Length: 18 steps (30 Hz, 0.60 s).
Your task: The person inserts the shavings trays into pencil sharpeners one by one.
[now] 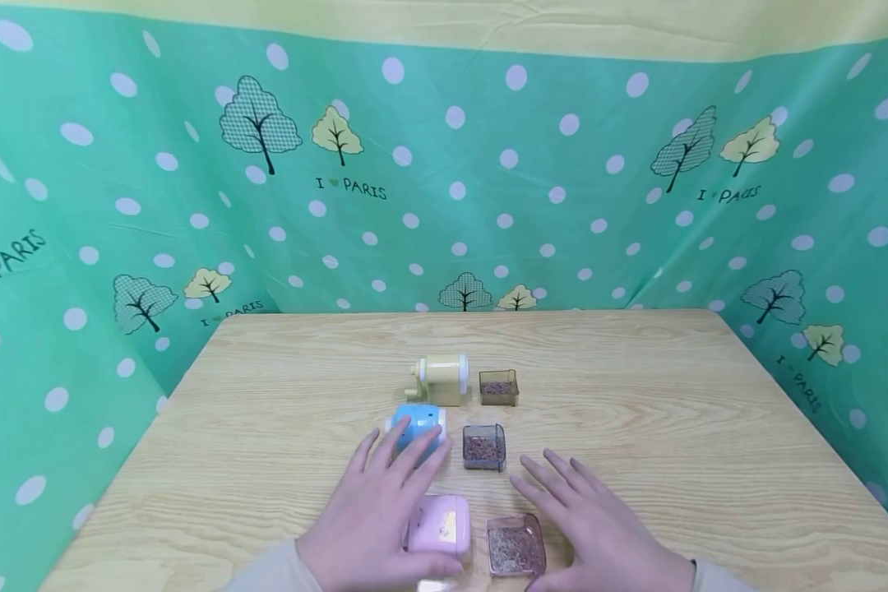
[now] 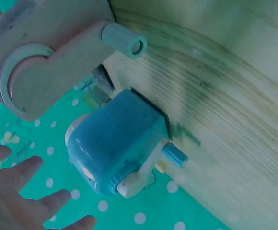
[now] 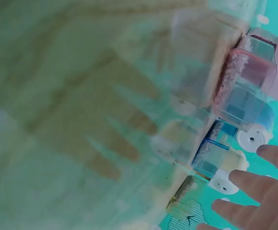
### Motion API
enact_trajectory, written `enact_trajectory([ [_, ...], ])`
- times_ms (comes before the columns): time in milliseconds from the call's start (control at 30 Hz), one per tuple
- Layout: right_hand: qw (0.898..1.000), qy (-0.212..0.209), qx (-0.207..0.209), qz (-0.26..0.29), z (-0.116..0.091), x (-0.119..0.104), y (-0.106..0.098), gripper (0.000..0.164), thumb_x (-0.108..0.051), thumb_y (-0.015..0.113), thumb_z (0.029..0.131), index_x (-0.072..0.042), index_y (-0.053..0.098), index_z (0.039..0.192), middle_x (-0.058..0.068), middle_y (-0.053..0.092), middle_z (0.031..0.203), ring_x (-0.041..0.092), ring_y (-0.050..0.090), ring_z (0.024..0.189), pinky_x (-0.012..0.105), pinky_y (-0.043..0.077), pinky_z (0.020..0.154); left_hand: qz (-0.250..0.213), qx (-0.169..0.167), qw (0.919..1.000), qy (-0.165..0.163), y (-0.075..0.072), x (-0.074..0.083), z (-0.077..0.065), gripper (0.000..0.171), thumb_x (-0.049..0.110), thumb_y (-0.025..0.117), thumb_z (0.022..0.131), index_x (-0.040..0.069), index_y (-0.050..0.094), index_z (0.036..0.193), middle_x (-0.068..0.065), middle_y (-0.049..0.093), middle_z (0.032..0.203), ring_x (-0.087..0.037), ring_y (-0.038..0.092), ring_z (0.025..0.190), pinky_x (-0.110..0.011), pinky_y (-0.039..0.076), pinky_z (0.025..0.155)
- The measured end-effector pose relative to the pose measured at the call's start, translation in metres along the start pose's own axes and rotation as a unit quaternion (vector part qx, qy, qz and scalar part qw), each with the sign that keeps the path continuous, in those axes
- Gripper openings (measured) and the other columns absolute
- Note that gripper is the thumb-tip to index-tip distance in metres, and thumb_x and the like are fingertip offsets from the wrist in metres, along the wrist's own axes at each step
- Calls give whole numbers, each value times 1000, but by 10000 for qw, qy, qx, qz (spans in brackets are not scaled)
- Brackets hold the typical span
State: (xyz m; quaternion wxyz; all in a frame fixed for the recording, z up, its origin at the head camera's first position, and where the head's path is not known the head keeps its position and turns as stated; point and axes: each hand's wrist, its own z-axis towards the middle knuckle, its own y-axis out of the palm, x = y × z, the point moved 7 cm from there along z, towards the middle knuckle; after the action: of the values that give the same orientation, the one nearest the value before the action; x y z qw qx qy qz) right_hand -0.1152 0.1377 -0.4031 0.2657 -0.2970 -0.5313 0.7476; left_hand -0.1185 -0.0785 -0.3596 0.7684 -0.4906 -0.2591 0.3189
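My left hand is spread with straight fingers beside a pink crank pencil sharpener, its fingertips overlapping a blue crank sharpener in the head view. Both sharpeners' crank handles face the left wrist view, where the blue sharpener shows whole. Fingers also spread, my right hand is just right of a clear pinkish drawer of pencil shavings. Nothing is gripped by either hand. A smoky drawer with shavings stands right of the blue sharpener.
Farther back stand a cream crank sharpener and a brownish clear drawer with some shavings. All are on a wood-grain table. A green dotted curtain encloses the back and sides.
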Motion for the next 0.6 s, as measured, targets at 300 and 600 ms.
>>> enact_trajectory([
  [300, 9987, 78, -442, 238, -3, 1, 9, 99, -80, 51, 74, -8, 61, 141, 15, 56, 147, 45, 50, 132, 61, 47, 99, 105, -29, 9997, 235, 7, 8, 0, 114, 87, 48, 70, 9, 45, 154, -10, 48, 155, -45, 36, 143, -66, 30, 110],
  [600, 9990, -94, -320, 281, -4, 0, 9, 89, -75, 56, 77, -7, 66, 134, 10, 65, 136, 36, 59, 122, 56, 52, 93, 162, -139, 9993, 300, 12, 13, -2, 113, 86, 45, 73, 10, 41, 156, -10, 48, 155, -43, 39, 141, -66, 34, 107],
])
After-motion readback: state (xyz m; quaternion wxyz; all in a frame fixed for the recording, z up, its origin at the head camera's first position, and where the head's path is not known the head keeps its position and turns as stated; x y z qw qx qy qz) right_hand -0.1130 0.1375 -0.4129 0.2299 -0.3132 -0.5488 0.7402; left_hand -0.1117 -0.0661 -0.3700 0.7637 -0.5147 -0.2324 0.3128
